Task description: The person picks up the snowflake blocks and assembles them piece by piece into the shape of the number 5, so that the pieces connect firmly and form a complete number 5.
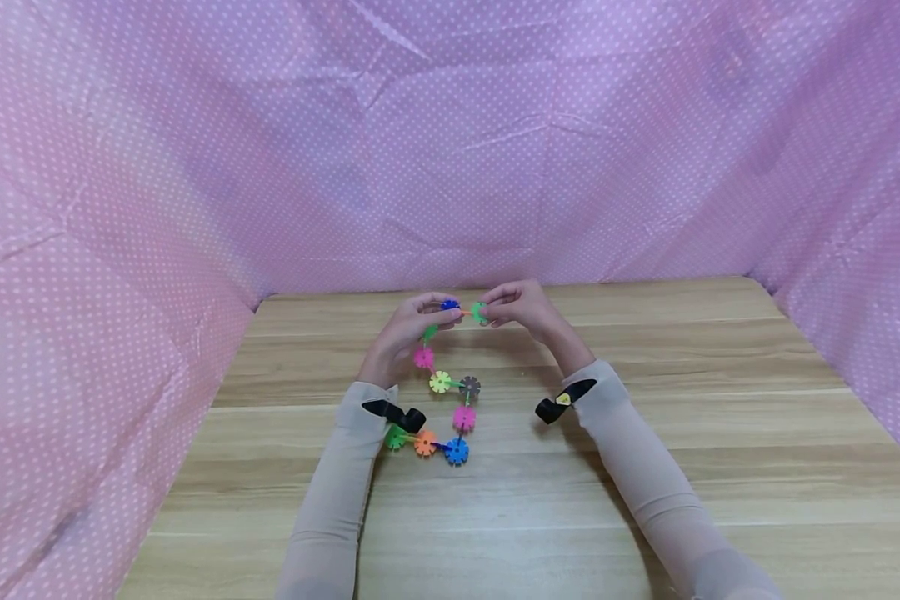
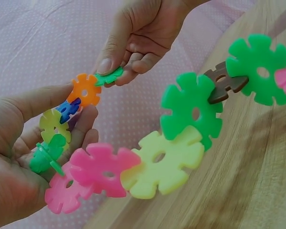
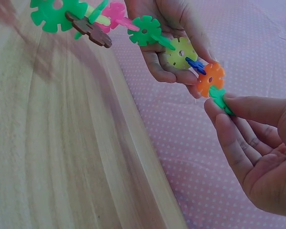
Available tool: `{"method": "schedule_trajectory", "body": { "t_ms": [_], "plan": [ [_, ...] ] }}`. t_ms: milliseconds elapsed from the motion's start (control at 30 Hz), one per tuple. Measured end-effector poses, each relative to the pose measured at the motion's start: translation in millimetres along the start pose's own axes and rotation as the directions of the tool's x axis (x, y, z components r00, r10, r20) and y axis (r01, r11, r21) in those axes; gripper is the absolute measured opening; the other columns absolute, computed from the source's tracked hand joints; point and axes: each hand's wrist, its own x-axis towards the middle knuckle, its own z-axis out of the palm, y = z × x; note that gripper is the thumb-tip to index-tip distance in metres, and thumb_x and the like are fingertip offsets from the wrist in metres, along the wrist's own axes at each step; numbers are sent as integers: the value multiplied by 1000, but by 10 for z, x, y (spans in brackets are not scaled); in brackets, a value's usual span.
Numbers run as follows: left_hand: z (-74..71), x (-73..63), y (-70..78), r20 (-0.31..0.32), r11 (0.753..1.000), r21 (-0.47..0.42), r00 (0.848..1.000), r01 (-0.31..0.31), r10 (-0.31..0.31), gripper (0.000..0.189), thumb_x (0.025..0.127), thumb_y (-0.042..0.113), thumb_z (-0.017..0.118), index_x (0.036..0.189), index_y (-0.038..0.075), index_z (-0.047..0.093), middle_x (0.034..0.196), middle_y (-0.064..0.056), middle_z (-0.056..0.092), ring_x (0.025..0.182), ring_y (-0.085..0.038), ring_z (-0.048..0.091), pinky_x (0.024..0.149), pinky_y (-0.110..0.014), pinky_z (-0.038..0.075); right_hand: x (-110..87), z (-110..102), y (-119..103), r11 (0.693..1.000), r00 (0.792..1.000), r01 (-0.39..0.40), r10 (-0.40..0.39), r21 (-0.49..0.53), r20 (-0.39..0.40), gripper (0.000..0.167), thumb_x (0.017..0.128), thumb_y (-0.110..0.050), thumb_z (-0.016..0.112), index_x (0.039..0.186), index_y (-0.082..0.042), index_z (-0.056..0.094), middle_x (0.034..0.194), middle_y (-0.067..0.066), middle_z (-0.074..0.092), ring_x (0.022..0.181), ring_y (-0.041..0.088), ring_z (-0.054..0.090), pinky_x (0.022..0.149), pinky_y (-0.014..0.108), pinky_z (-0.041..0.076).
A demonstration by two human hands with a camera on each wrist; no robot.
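A chain of colourful notched plastic discs, snowflake-style linking pieces, runs from my raised hands back towards me. My left hand (image 1: 405,329) pinches the orange disc (image 3: 215,71) near the chain's far end between thumb and finger. Beside it, a blue disc (image 2: 66,112) and a yellow disc (image 2: 48,121) lie along the left fingers. My right hand (image 1: 527,308) pinches a green disc (image 3: 218,99) by its edge, where it meets the orange one. Further along hang a pink disc (image 2: 97,164), a pale yellow disc (image 2: 176,164) and a brown disc (image 2: 221,88).
In the head view the chain's near part, with a pink disc (image 1: 464,417), a blue disc (image 1: 457,452) and an orange disc (image 1: 424,443), zigzags by the left forearm. Beneath is a wooden table (image 1: 720,433). A pink dotted cloth (image 1: 450,167) surrounds its back and sides.
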Motion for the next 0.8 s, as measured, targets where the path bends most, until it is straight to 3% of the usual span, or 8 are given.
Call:
{"method": "schedule_trajectory", "body": {
  "t_ms": [267, 500, 633, 800],
  "plan": [
    [13, 21, 1, 13, 999, -28, 1000, -17, 17, 34, 96, 12, 72, 126, 2, 61, 126, -19, 67, 134, -41, 55, 119, -47, 40, -5, -5, -16, 1000, 1000, 10, -10, 18, -10, 25, 88, -2, 78, 108, 11, 71, 81, -1, 77, 79, 21, 76, 80, 44, 64],
    [33, 15, 13, 8, 999, -48, 1000, -19, 20, 39, 95, 8, 72, 130, -2, 58, 114, -9, 70, 135, -45, 52, 119, -48, 40, -13, -10, -28, 999, 1000, 25, -25, 22, -6, 24, 87, -1, 78, 106, 11, 71, 81, -1, 77, 76, 19, 75, 77, 41, 64],
    [45, 17, 19, 9, 999, -29, 999, -46, 46, 42, 95, 7, 71, 132, -7, 56, 106, -6, 71, 125, -39, 62, 118, -51, 40, -26, -14, -33, 999, 999, 42, -42, 23, -1, 23, 87, 1, 77, 105, 12, 71, 80, 0, 76, 75, 19, 75, 76, 40, 64],
    [58, 24, 15, 9, 998, 0, 998, -64, 64, 42, 95, 8, 71, 131, -8, 57, 102, -3, 71, 103, -19, 70, 117, -52, 42, -38, -18, -38, 998, 999, 50, -50, 30, 3, 23, 87, 3, 76, 105, 14, 70, 78, 0, 76, 72, 16, 74, 73, 36, 64]
  ]
}}
